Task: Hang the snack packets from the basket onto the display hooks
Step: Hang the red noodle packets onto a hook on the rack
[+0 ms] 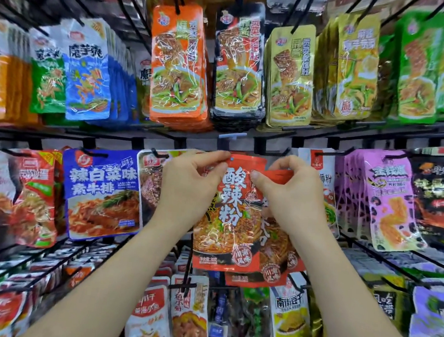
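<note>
A red snack packet [231,212] with white characters hangs in front of the middle row of the display. My left hand [189,189] pinches its top left corner, close to the small hang hole. My right hand [291,193] pinches the folded top edge of a second red packet [275,249] that sits just behind the first. Both packets are held up at the height of the black hook rail [231,142]. The hook behind them is hidden by the packets and my hands. The basket is out of view.
Rows of black wire hooks carry hanging packets all around: an orange stack [179,65] and a black stack [239,65] above, a blue packet [103,193] to the left, pink packets [389,204] to the right, more packets below.
</note>
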The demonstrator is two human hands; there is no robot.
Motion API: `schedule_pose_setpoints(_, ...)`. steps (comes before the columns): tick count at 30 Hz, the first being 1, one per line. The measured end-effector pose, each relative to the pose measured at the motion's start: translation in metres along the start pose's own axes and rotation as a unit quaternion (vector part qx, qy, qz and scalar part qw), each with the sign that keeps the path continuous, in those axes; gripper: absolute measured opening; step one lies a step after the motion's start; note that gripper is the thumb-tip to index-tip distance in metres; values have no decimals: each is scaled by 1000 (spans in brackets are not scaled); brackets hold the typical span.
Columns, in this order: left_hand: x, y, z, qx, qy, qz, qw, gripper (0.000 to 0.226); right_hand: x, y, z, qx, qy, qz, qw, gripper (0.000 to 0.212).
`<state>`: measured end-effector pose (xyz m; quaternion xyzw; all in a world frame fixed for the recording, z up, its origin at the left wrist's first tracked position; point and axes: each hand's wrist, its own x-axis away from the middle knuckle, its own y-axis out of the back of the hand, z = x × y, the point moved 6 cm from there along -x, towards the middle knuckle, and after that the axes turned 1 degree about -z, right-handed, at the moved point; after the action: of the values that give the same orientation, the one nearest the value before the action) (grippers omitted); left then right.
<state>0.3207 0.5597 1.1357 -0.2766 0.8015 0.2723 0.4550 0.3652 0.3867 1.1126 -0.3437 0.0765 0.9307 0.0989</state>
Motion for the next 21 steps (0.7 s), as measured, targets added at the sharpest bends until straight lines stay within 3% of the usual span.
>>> schedule_pose_setpoints(6, -3, -3, -1, -60, -27, 32, 997, 23, 3, 0, 3, 24, -6, 12, 1000, 24)
schedule_pose_setpoints(11, -6, -6, 2, -109, 0, 75, 991, 28, 8, -1, -1, 25, -10, 35, 999, 16)
schedule_pose_setpoints(13, -9, -5, 2, -129, 8, 101, 986, 33, 9, 5, 2, 89, 36, 32, 995, 16)
schedule_pose_setpoints(16, -14, -8, 6, -179, 8, 156, 971, 43, 13, 22, 16, 238, 152, -29, 959, 23)
schedule_pose_setpoints(19, -14, -20, 16, -261, -2, 215, 941, 63, 20, 41, 27, 234, 239, -113, 936, 12)
schedule_pose_setpoints(21, -13, -29, 18, -328, -29, 239, 913, 72, 24, 45, 26, 184, 252, -124, 942, 7)
